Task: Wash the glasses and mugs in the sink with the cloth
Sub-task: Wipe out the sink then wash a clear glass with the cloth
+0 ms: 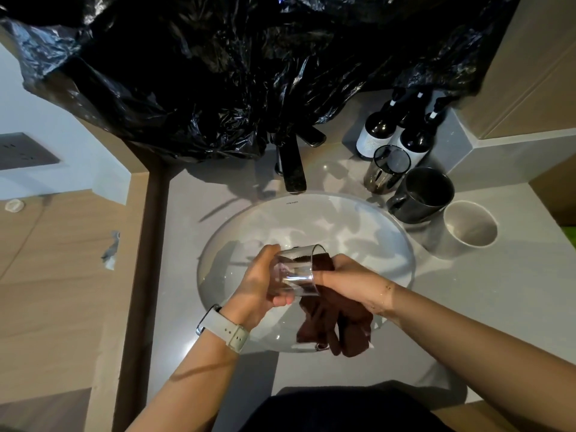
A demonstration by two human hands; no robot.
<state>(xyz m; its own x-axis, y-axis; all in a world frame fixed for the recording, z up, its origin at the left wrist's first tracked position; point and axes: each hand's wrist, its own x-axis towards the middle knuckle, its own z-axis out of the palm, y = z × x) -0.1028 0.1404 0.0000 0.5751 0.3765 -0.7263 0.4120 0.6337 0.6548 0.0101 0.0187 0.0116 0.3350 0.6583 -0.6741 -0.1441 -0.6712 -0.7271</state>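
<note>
left hand point(255, 285): fingers gripping glass point(296, 271), holding it tilted over sink point(389, 238)
right hand point(346, 280): fingers clutching cloth point(336, 322), pressing it into glass mouth
table point(483, 291): two mugs sitting right of sink

Dim, warm light with wide-angle bending

Glare flecks the black bag point(202, 73) at upper centre; arm shadows fall across the sink point(367, 219); edges curve.

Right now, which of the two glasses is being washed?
The clear glass over the sink, tilted in the left hand, with the right hand pushing the cloth inside. The smoked glass stands untouched beside the bottles.
</note>
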